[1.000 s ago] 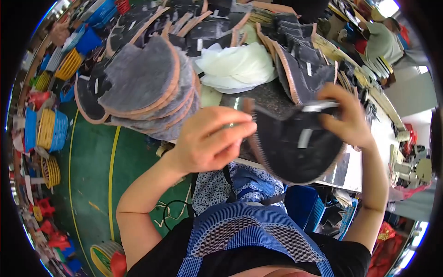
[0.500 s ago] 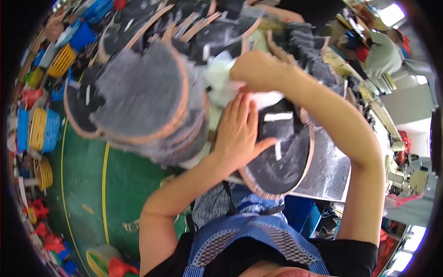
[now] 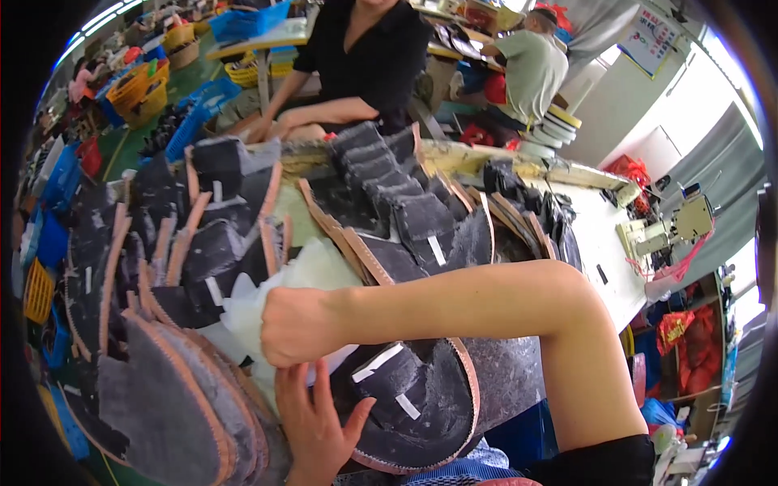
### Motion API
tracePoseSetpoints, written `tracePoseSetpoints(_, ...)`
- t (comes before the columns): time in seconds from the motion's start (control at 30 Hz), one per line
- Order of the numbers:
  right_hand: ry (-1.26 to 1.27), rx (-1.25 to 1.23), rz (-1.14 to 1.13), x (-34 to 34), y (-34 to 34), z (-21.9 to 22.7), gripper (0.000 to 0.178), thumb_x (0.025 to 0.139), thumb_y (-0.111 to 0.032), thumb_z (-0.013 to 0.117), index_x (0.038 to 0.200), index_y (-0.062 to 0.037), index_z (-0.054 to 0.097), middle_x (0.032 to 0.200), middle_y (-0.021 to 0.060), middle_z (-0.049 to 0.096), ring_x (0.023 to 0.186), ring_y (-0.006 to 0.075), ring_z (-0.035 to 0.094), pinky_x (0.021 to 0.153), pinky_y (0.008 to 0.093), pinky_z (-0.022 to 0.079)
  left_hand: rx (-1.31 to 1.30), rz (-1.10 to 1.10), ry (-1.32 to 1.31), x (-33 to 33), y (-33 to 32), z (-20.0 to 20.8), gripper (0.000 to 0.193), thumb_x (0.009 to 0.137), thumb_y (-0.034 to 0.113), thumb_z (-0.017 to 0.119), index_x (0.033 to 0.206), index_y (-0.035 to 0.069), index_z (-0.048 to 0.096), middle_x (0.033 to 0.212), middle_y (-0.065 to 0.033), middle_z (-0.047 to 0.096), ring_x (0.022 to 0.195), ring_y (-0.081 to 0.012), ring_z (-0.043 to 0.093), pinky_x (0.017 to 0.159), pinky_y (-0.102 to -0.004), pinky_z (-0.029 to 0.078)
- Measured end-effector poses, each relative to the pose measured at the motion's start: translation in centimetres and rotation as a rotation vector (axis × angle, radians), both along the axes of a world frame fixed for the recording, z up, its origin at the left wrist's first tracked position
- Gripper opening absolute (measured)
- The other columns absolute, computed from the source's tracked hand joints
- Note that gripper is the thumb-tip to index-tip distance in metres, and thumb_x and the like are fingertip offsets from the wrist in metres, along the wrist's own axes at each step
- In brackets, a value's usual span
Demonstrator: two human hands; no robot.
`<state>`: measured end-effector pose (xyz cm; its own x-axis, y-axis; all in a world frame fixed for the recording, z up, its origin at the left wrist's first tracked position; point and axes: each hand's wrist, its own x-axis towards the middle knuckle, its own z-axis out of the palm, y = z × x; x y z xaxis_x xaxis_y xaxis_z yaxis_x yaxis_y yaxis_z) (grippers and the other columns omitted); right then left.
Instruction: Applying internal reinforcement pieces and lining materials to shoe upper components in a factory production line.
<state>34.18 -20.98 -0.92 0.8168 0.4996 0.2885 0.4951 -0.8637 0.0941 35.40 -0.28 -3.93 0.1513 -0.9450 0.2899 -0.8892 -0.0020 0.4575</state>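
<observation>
A black shoe-upper-like piece [image 3: 442,409] with a tan stitched edge and white strips lies in front of me. My left hand [image 3: 320,421] is open beside it, fingers stretched out and thumb over the piece's left part. My right arm crosses above, and my right hand [image 3: 300,328] is closed in a fist just beyond the left fingertips. Whatever the fist holds, if anything, is hidden. Thin white translucent sheets [image 3: 251,312] spread out beneath and beside the fist. A stack of grey pieces with tan edges [image 3: 162,405] stands to the left of my hands.
Rows of similar black pieces [image 3: 405,202] cover the table's far side, with more [image 3: 211,243] at the left. Across the table sits a person in black [image 3: 365,65]; another in a light shirt [image 3: 531,69] is farther back. A sewing machine [image 3: 681,223] stands at the right.
The view has tilted up and shifted, bringing in the people across the table. My right fist remains close to the left fingertips, over the white sheets; the left hand stays open.
</observation>
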Motion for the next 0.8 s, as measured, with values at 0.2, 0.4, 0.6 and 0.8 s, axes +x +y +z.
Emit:
tracePoseSetpoints(0.2, -0.095, 0.398, -0.419, 0.1, -3.5, 0.0, 0.015, 0.069, -0.018, 0.068, 0.064, -0.0062, 0.06, 0.056, 0.0113, 0.058, 0.053, 0.0337, 0.062, 0.048, 0.0428, 0.046, 0.036, 0.087, 0.096, -0.2, -1.9, 0.8, 0.06, 0.094, 0.041, 0.067, 0.127, -0.006, 0.049, 0.146, -0.0268, 0.04, 0.135, -0.0478, 0.037, 0.11, -0.0577, 0.031)
tracePoseSetpoints(0.4, -0.414, 0.825, -0.609, -1.7, -6.2, 5.6, 0.008, 0.081, -0.009, 0.068, 0.083, -0.001, 0.069, 0.07, 0.0114, 0.067, 0.062, 0.0226, 0.068, 0.058, 0.0333, 0.053, -0.043, 0.106, 0.03, 1.0, -1.8, 0.2, 0.066, 0.092, 0.039, 0.069, 0.136, -0.005, 0.047, 0.147, -0.0256, 0.044, 0.135, -0.0463, 0.041, 0.113, -0.0588, 0.03)
tracePoseSetpoints(0.6, -0.107, 1.468, -0.651, -6.9, -1.6, 7.4, 0.017, 0.091, -0.009, 0.063, 0.089, 0.006, 0.069, 0.072, 0.0081, 0.069, 0.066, 0.0118, 0.067, 0.061, 0.0276, 0.054, -0.286, 0.085, 0.711, -0.3, -0.5, 2.4, 0.073, 0.088, 0.014, 0.075, 0.148, -0.004, 0.037, 0.149, -0.0231, 0.045, 0.138, -0.0365, 0.043, 0.115, -0.0471, 0.033)
tracePoseSetpoints(0.8, 0.02, 1.731, -0.643, -13.1, 7.7, 5.0, 0.017, 0.1, -0.011, 0.062, 0.101, 0.0058, 0.066, 0.089, 0.007, 0.07, 0.079, 0.0112, 0.068, 0.074, 0.0255, 0.056, -0.191, -0.037, 1.476, -1.2, 0.0, 3.4, 0.049, 0.099, 0.01, 0.063, 0.142, -0.001, 0.043, 0.135, -0.0169, 0.058, 0.119, -0.026, 0.062, 0.091, -0.0346, 0.053)
